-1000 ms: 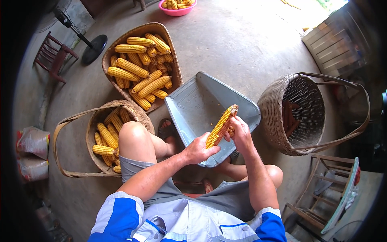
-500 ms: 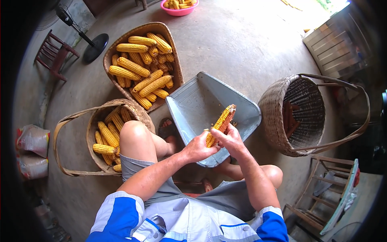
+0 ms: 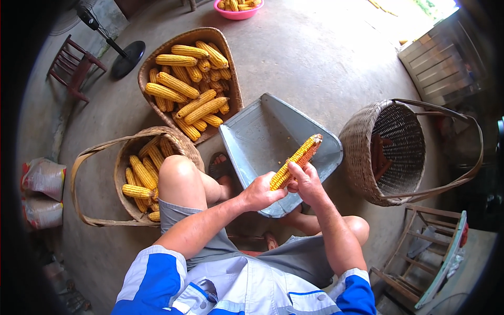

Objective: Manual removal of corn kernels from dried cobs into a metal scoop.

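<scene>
A yellow ear of corn is held slantwise over a grey metal scoop-shaped pan, its far tip pointing up and to the right. Along its right side runs a stripped strip of reddish cob. My left hand is closed around the near end. My right hand grips the middle from the right, thumb laid on the kernels. A few loose kernels lie in the pan. The undersides of the ear and my right fingertips are partly hidden.
Whole ears fill a wide woven basket beyond my left knee and a handled basket beside it. To the right, a tall handled basket holds reddish cobs. A pink basin, fan base and wooden chair stand farther off.
The ear has tilted further to the right, and its far tip now reaches farther out. My right hand has shifted slightly right along with it; both hands keep hold.
</scene>
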Motion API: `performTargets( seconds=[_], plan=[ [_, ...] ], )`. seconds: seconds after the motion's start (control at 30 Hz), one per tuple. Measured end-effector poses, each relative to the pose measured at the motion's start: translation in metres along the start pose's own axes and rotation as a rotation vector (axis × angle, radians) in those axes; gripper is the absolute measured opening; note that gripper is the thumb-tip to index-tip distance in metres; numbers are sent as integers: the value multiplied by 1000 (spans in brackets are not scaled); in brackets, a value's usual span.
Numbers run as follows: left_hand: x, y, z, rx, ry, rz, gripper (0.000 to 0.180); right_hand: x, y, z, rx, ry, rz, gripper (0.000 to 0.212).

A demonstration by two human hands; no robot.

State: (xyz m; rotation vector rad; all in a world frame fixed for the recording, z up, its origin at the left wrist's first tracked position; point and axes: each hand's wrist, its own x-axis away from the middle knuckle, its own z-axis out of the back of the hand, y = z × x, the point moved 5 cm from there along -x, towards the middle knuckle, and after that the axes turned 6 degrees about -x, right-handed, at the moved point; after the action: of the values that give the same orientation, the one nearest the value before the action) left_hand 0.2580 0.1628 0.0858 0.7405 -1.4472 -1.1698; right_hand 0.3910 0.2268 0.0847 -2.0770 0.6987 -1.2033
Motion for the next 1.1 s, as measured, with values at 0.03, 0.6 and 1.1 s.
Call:
performTargets(
  seconds=[0.03,0.6,1.1],
  plan=[
    [0,0,1,-1,1,0,39,1,-1,-1,-34,16,23,28],
    [-5,-2,0,-41,-1,-33,34,5,-4,-9,108,-21,21,42],
    [1,6,3,-191,153,102,46,2,7,-10,229,-1,59,53]
  ],
)
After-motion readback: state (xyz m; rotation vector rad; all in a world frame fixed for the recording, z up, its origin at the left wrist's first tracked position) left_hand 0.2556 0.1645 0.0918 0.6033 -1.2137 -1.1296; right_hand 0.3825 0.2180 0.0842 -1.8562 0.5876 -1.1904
